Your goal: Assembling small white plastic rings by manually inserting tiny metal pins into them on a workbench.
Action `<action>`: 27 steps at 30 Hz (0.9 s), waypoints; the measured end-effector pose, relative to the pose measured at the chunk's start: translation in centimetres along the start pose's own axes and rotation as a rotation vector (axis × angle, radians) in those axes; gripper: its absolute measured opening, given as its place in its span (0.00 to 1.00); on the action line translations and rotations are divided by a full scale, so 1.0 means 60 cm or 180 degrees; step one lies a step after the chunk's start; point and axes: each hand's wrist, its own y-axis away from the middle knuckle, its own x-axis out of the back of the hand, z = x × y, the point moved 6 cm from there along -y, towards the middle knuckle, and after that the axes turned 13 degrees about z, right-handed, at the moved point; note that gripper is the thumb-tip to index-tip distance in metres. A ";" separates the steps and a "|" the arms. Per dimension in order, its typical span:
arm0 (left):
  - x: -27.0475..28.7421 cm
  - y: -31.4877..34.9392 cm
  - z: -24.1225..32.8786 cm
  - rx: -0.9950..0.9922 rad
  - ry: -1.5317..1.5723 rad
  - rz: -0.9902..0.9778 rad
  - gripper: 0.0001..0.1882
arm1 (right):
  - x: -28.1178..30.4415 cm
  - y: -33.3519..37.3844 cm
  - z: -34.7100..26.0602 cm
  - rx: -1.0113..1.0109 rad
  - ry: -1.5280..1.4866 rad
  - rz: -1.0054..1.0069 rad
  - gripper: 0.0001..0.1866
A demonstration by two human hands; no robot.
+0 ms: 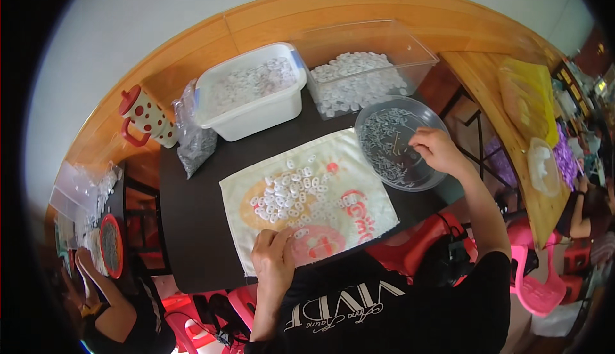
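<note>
My right hand [439, 151] reaches over a clear round bowl [430, 181] that holds many slim grey metal pieces [384, 137], which look like screws. Its thumb and fingers are pinched together, and whatever lies between them is too small to make out. At the near edge of a printed cream towel [240, 191], my left hand [274, 255] rests with its fingers bent and pressed together. A small white part lies beside those fingertips; what they hold is hidden. Small white oval parts with holes [291, 194] lie heaped and scattered on the towel.
Behind the towel stand a white tub [253, 120] and a clear bin [410, 66], both with white parts. A plastic bag [195, 139] and spotted tumbler [150, 120] are at left. Other people sit at both sides; a wooden table [512, 143] is at right.
</note>
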 end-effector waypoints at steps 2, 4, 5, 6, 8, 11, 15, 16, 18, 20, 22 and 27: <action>-0.005 0.000 -0.001 0.0001 0.0016 -0.0016 0.11 | -0.004 0.001 -0.008 -0.0065 -0.0037 -0.0105 0.09; -0.003 0.001 -0.003 0.0000 0.0038 0.0068 0.11 | -0.007 -0.002 -0.029 0.0287 0.0205 -0.0032 0.10; -0.001 0.003 -0.002 0.0015 0.0017 0.0077 0.11 | -0.024 -0.004 -0.025 0.0434 0.0512 -0.0187 0.10; 0.001 0.004 0.000 0.0042 0.0016 0.0062 0.11 | -0.026 -0.003 -0.025 0.0462 0.0482 -0.0194 0.10; 0.010 0.000 -0.002 0.0104 -0.0081 0.0100 0.12 | -0.045 0.001 -0.041 0.1114 0.1277 -0.0390 0.06; 0.016 -0.027 0.006 -0.0193 0.0230 -0.0148 0.12 | -0.050 0.009 -0.057 0.1350 0.1525 -0.0465 0.03; -0.001 -0.120 0.017 -0.0757 0.0405 -0.0567 0.08 | -0.054 0.002 -0.061 0.1372 0.1615 -0.0620 0.02; -0.025 -0.142 0.007 -0.0963 0.0307 -0.0647 0.07 | -0.059 -0.004 -0.061 0.1408 0.1586 -0.0598 0.02; -0.086 -0.186 0.001 -0.1146 0.0279 -0.0891 0.07 | -0.062 -0.015 -0.048 0.1041 0.1360 -0.0532 0.03; -0.153 -0.210 -0.005 -0.1324 0.0052 -0.0960 0.08 | -0.062 -0.019 -0.030 0.0871 0.1133 -0.0427 0.04; -0.197 -0.219 -0.006 -0.1419 -0.0072 -0.0988 0.07 | -0.052 -0.018 -0.022 0.0693 0.0924 -0.0324 0.06; -0.246 -0.227 -0.022 -0.1317 -0.0282 -0.1271 0.04 | -0.016 -0.001 -0.005 -0.0128 -0.0287 0.0289 0.05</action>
